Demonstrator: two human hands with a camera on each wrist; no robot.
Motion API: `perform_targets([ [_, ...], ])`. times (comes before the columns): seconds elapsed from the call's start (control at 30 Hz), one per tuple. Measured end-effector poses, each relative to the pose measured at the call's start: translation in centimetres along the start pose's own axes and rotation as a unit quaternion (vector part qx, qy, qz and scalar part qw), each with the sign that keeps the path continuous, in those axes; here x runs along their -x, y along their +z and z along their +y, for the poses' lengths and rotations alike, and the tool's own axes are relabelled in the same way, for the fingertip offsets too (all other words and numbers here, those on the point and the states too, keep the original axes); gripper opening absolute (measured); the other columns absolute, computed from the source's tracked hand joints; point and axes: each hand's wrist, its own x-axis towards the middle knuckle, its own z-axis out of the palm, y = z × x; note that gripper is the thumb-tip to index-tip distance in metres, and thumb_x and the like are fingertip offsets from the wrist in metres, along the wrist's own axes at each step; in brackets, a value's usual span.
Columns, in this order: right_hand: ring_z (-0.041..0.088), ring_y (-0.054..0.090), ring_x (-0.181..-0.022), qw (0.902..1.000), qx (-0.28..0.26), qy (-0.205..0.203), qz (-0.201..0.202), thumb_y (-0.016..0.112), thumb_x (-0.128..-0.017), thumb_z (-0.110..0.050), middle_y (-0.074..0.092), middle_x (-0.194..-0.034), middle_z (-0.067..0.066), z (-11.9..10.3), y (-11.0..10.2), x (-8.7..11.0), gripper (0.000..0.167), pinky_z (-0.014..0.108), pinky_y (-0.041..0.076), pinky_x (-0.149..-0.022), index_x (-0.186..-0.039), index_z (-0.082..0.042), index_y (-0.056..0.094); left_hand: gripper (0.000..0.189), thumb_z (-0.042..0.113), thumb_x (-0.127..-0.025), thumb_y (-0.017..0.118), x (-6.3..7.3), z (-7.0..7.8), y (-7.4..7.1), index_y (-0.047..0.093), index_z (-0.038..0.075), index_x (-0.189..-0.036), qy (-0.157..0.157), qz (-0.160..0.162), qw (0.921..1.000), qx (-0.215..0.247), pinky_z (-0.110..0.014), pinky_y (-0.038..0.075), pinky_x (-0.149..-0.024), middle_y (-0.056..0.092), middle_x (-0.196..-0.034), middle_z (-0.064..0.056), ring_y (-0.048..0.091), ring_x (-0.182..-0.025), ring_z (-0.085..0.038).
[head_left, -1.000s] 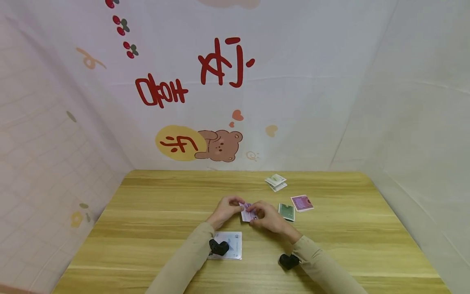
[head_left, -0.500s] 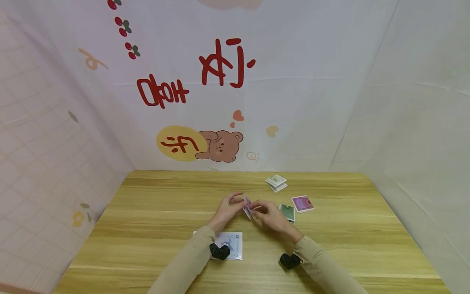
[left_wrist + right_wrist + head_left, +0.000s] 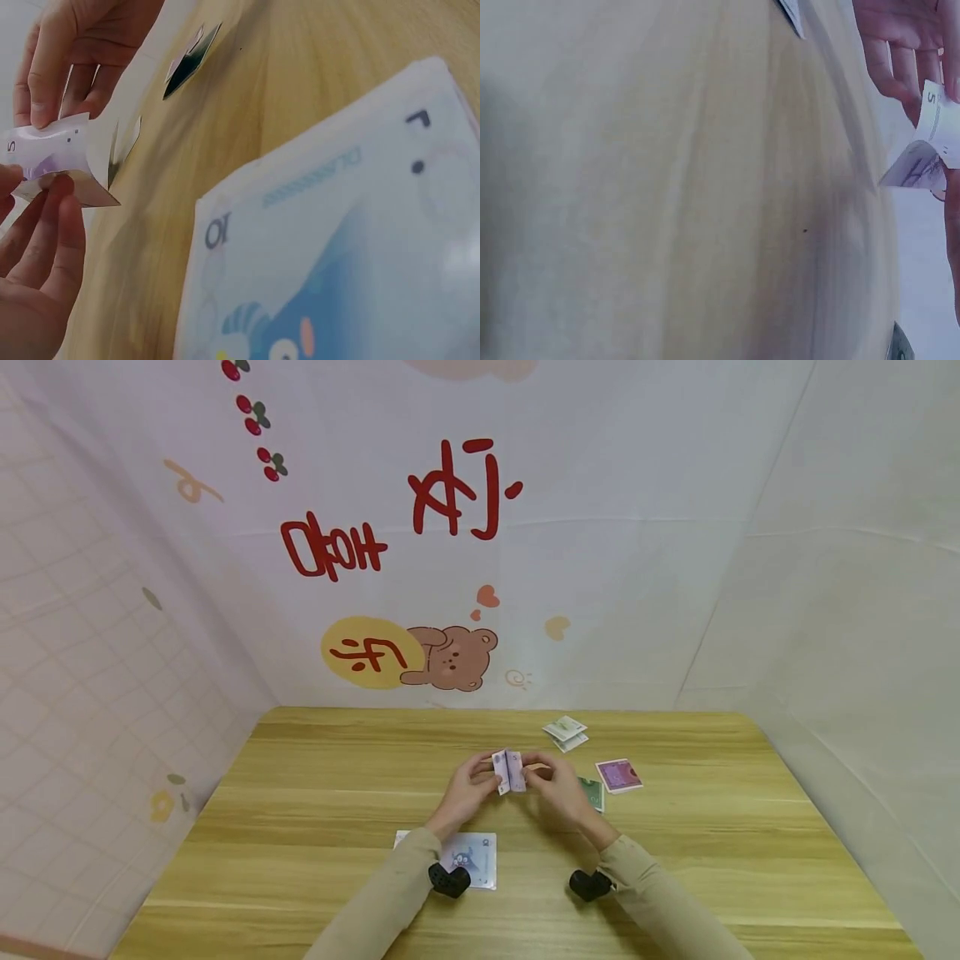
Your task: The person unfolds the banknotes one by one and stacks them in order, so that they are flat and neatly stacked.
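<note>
Two hands share one small purple note in the head view: the left hand (image 3: 463,793) pinches its left part between thumb and fingers, and the right hand (image 3: 558,789) pinches its right edge. The purple note (image 3: 517,772) stands between them, creased down the middle, its halves angled apart. Beyond the right hand lies a folded whitish-green note (image 3: 566,732), one flap lifted. To the right of that hand is a magenta note (image 3: 620,775); a green note (image 3: 593,792) lies closer, partly hidden behind the hand. On the near side of the left hand, a pale blue note (image 3: 480,860) rests on the tabletop (image 3: 300,793), partly under the sleeve (image 3: 390,877) and a black wrist device (image 3: 449,880).

In the left wrist view, the left hand's thumb and fingers are clamped on the purple note's lower part — the right hand grips its opposite edge, and a printed 5 shows. The blue note, marked 10, looms large on the wrist side of the left hand.

In the right wrist view, the left hand holds the purple note too — the right hand is mostly cut off there, so its grip cannot be told from that side.
</note>
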Motion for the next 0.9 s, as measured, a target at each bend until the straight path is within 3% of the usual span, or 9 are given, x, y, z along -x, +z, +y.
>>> perform_targets([
  [0.17, 0.041, 0.065, -0.092, 0.9984, -0.026, 0.039, 0.03, 0.058, -0.091, 0.009, 0.06, -0.113, 0.029, -0.3, 0.0, 0.0, 0.023, 0.045, 0.055, -0.076, -0.113, 0.014, 0.059, 0.041, -0.01, -0.092, 0.054, 0.1, 0.2, -0.3, 0.045, -0.014, -0.131, 0.013, 0.033, 0.9994, -0.002, -0.059, 0.049, -0.082, 0.058, -0.112, -0.035, 0.06, -0.1, -0.045],
  [0.33, 0.039, 0.065, -0.088, 0.997, -0.04, 0.045, 0.049, 0.059, -0.089, 0.01, 0.06, -0.109, 0.029, -0.4, 0.0, -0.1, 0.024, 0.033, 0.055, -0.072, -0.113, 0.014, 0.058, 0.04, -0.012, -0.091, 0.055, 0.3, 0.0, -0.5, 0.046, -0.013, -0.13, 0.031, 0.05, 0.9982, -0.001, -0.064, 0.047, -0.078, 0.061, -0.103, -0.036, 0.062, -0.092, -0.048],
  [0.5, 0.041, 0.064, -0.086, 0.9969, -0.051, 0.023, 0.056, 0.057, -0.087, 0.015, 0.058, -0.105, 0.033, -0.2, -0.2, -0.2, 0.025, 0.023, 0.053, -0.069, -0.112, 0.016, 0.056, 0.04, -0.013, -0.09, 0.054, 0.4, -0.1, -0.7, 0.047, -0.012, -0.13, 0.039, 0.048, 0.998, 0.008, -0.064, 0.047, -0.079, 0.061, -0.102, -0.038, 0.061, -0.093, -0.05],
  [0.67, 0.046, 0.063, -0.083, 0.9983, -0.037, 0.005, 0.044, 0.056, -0.087, 0.017, 0.058, -0.105, 0.035, 0.1, -0.4, 0.1, 0.022, 0.026, 0.053, -0.068, -0.109, 0.018, 0.058, 0.028, -0.012, -0.092, 0.054, 0.5, -0.1, -1.0, 0.053, -0.015, -0.119, 0.053, 0.044, 0.9976, -0.013, -0.062, 0.049, -0.076, 0.062, -0.102, -0.036, 0.062, -0.092, -0.047],
  [0.9, 0.038, 0.064, -0.081, 0.9977, -0.025, 0.025, 0.058, 0.055, -0.087, 0.016, 0.058, -0.105, 0.035, 0.2, -0.6, 0.5, 0.019, 0.021, 0.051, -0.066, -0.105, 0.018, 0.06, 0.023, -0.011, -0.092, 0.055, 0.8, 0.0, -1.6, 0.057, -0.015, -0.115, 0.041, 0.049, 0.9975, -0.032, -0.06, 0.05, -0.074, 0.062, -0.1, -0.035, 0.063, -0.088, -0.043],
])
